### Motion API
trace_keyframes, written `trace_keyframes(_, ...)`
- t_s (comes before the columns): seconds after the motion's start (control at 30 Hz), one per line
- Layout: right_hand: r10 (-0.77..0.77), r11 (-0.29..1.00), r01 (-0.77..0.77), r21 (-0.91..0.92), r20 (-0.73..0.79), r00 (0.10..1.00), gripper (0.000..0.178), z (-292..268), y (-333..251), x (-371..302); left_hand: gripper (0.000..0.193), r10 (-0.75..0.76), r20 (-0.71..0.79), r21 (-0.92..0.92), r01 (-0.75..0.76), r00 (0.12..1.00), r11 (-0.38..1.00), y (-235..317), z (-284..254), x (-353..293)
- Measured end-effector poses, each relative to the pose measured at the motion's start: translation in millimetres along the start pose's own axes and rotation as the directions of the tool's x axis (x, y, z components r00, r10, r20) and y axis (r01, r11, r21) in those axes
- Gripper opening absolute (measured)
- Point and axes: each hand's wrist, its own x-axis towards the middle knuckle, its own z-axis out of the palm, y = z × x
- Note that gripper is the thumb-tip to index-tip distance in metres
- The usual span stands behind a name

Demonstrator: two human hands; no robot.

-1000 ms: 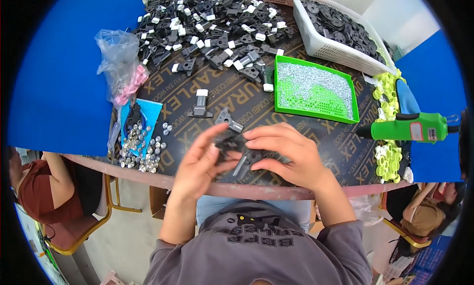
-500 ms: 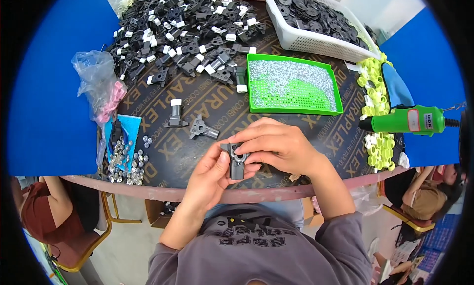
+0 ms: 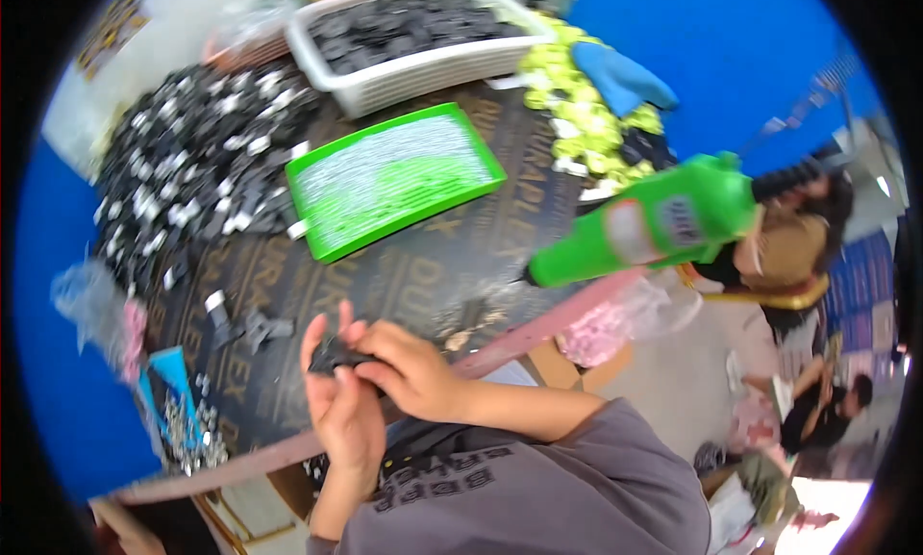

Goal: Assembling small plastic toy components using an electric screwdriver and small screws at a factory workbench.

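My left hand [image 3: 344,411] and my right hand [image 3: 409,370] meet near the table's front edge, both closed on a black plastic part [image 3: 332,355]. Fingers cover much of it, and blur hides its detail. Just beyond my left hand lie two loose parts: a black one with a white cap [image 3: 219,319] and a plain black bracket [image 3: 267,330]. Farther off stands a green tray [image 3: 413,217] holding many small silvery screws. A green electric screwdriver [image 3: 620,230] hangs to the right of my hands, touched by neither.
At the far left spreads a heap of black parts with white caps [image 3: 192,170]. A white basket [image 3: 423,80] of black discs stands behind the tray. Yellow-green rings [image 3: 577,132] and a blue cloth [image 3: 623,76] lie at back right. Metal studs [image 3: 187,430] sit at front left.
The whole view has swung to the right and blurred, so the screwdriver looks larger and closer. Both hands still hold the black part, which is now tipped and more covered by fingers.
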Motion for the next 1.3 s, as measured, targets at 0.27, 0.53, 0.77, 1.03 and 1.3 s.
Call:
trace_keyframes(0.27,0.160,0.957,-0.089,-0.278,0.248,0.955,0.021,-60.1,-11.5,-31.0,0.048,-0.241,0.099,0.529,0.154,0.966,0.835,12.0,-6.7,-6.8)
trace_keyframes(0.53,0.264,0.475,-0.405,-0.781,-0.313,0.912,0.024,-237.0,-46.4,-16.4,0.027,-0.115,-0.033,0.319,0.119,0.993,0.940,5.5,-28.7,-11.1)
trace_keyframes(0.77,0.093,0.311,-0.363,-0.878,-0.352,0.932,0.028,-294.2,33.4,-5.0,0.026,-0.223,0.009,0.219,0.216,0.975,0.951,-3.5,-12.9,-11.0)
trace_keyframes(1.03,-0.164,0.199,-0.257,-0.946,-0.290,0.943,0.012,-279.0,42.6,-16.0,0.029,-0.371,0.114,0.180,0.348,0.922,0.920,-10.2,3.3,-6.9)
trace_keyframes(1.3,0.340,0.938,-0.325,0.121,-0.136,0.930,0.012,-120.5,-26.8,-26.5,0.027,-0.266,0.176,0.198,0.230,0.948,0.953,-20.9,19.1,13.0)
